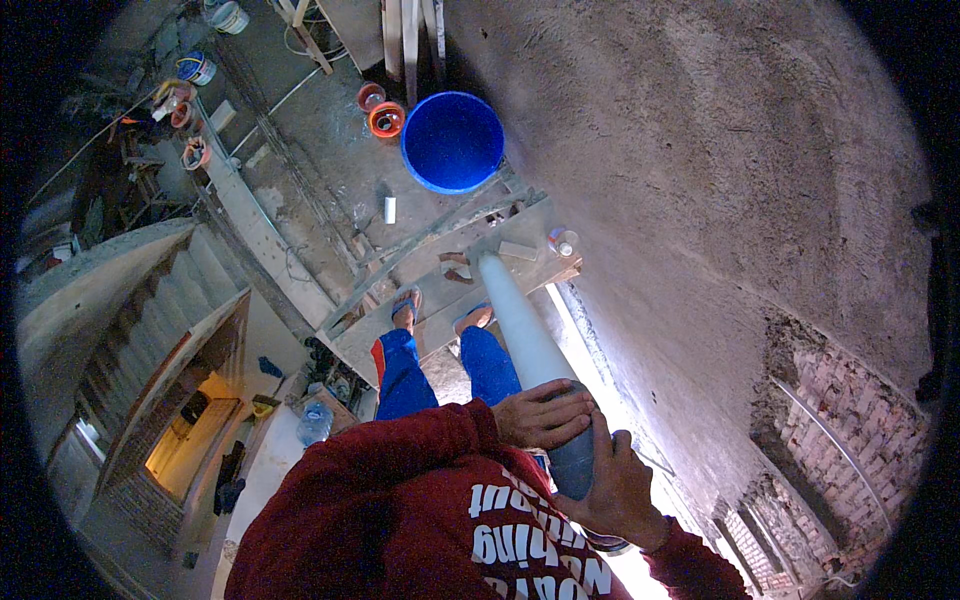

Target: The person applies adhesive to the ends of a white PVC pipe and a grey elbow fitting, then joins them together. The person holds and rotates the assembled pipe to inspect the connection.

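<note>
Long, pale, round pipe (520, 325) with a dark grey near end slants away from the person's chest (400, 490), its far end down at the grey board platform (437, 328). The bare left hand (545, 415) grasps it from its left, fingers curled over the start of the dark part; the bare right hand (620, 488) grips it from its right, nearer the chest. Whether that dark part is a separate sleeve is hard to tell. Right of the pipe's far end lies a pale rectangular block (518, 250); beyond it sits a large, round, blue plastic tub (452, 150). Sandalled feet (404, 308) stand left of the pipe, and a rough grey-brown plaster wall (720, 150) rises to its right.
</note>
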